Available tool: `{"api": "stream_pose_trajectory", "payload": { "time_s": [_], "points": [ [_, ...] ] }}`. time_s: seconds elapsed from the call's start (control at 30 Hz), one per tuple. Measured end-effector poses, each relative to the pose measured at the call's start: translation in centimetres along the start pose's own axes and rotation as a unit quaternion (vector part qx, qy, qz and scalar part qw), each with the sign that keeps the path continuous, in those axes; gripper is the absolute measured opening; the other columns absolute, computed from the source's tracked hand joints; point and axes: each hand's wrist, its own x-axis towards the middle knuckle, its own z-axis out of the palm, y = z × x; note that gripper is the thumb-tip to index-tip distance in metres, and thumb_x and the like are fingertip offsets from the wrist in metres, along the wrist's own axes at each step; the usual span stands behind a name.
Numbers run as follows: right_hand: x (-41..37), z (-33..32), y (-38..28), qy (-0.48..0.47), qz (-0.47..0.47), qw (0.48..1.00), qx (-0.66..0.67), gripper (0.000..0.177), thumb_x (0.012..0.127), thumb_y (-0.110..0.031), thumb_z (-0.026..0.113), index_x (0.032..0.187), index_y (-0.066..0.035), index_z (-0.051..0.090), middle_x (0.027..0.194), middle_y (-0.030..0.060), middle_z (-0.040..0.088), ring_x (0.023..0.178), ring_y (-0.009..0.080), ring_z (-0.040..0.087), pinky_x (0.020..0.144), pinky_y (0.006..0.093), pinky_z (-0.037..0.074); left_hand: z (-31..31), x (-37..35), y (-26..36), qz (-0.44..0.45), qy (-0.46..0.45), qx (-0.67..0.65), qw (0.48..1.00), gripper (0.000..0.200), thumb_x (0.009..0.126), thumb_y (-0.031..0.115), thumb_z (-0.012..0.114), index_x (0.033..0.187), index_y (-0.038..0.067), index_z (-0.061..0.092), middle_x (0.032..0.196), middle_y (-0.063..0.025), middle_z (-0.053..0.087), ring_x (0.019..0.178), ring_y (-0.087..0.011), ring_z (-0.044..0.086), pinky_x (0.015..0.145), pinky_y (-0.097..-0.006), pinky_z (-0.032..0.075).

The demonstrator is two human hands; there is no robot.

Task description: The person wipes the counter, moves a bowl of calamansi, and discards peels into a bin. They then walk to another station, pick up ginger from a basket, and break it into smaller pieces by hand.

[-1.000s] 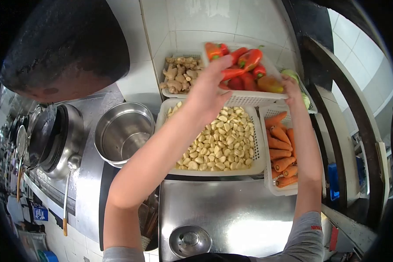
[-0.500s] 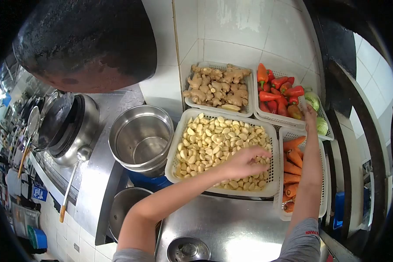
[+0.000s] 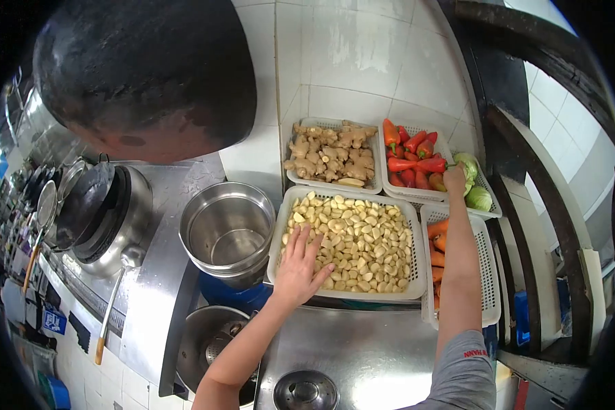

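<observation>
Your left hand (image 3: 299, 272), fingers spread, lies on the garlic (image 3: 362, 239) in its basket (image 3: 348, 295); your right hand (image 3: 454, 179), grip unclear, meets the pepper basket (image 3: 417, 193), above the steel table (image 3: 369, 342), against the tiled wall (image 3: 355, 55).

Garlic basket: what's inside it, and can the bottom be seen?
Peeled garlic cloves spread across the basket, the left hand over some. They hide most of its floor; anything beneath them cannot be seen.
</observation>
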Motion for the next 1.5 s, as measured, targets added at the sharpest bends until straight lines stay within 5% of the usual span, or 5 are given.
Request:
{"api": "stream_pose_trajectory", "payload": {
  "time_s": [0.13,0.33,0.53,0.8,1.5],
  "points": [
    [-1.8,2.0,-4.1,0.349,-0.133,0.928,0.002,0.052,0.072,-0.013,0.054,0.121,-0.003,0.038,0.111,0.0227,0.050,0.108,0.0345,0.045,0.088,0.0443,0.037,0.1,-0.1,0.2,-0.020,-0.003,0.044,0.999,0.055,0.082,0.039,0.050,0.123,0.004,0.037,0.131,-0.0208,0.027,0.125,-0.0371,0.019,0.101,-0.0451,0.021],
    [-8.8,4.4,-13.9,-0.124,-0.371,0.916,0.089,0.015,0.073,-0.004,0.049,0.087,-0.003,0.055,0.095,0.0168,0.056,0.100,0.0347,0.047,0.085,0.0420,0.038,0.2,-0.2,0.2,-0.027,-0.016,0.052,0.998,0.055,0.082,0.039,0.050,0.123,0.004,0.037,0.131,-0.0196,0.028,0.125,-0.0356,0.021,0.099,-0.0460,0.023],
    [-10.0,10.4,-13.9,-0.101,-0.584,0.788,-0.166,0.035,0.073,-0.003,0.049,0.105,-0.012,0.058,0.103,0.0169,0.054,0.093,0.0325,0.052,0.083,0.0363,0.042,0.2,-0.1,0.0,-0.036,-0.023,0.057,0.997,0.057,0.082,0.040,0.050,0.123,0.004,0.037,0.130,-0.0195,0.029,0.124,-0.0351,0.022,0.099,-0.0454,0.025],
    [-6.3,11.2,-15.8,-0.370,-0.447,0.806,-0.115,0.032,0.076,-0.008,0.051,0.106,-0.016,0.059,0.105,0.0133,0.057,0.093,0.0299,0.055,0.080,0.0369,0.045,0.1,0.0,0.0,-0.025,-0.028,0.045,0.998,0.057,0.082,0.040,0.050,0.123,0.003,0.037,0.129,-0.0196,0.030,0.123,-0.0347,0.024,0.099,-0.0439,0.025],
    [-6.0,12.0,-15.4,-0.350,-0.479,0.800,-0.087,0.047,0.067,0.002,0.057,0.112,-0.012,0.054,0.104,0.0128,0.058,0.096,0.0292,0.054,0.083,0.0368,0.044,0.1,-0.1,0.0,-0.029,-0.033,0.048,0.998,0.056,0.083,0.041,0.049,0.123,0.004,0.037,0.129,-0.0188,0.031,0.123,-0.0340,0.025,0.099,-0.0436,0.025]
  ]
}}
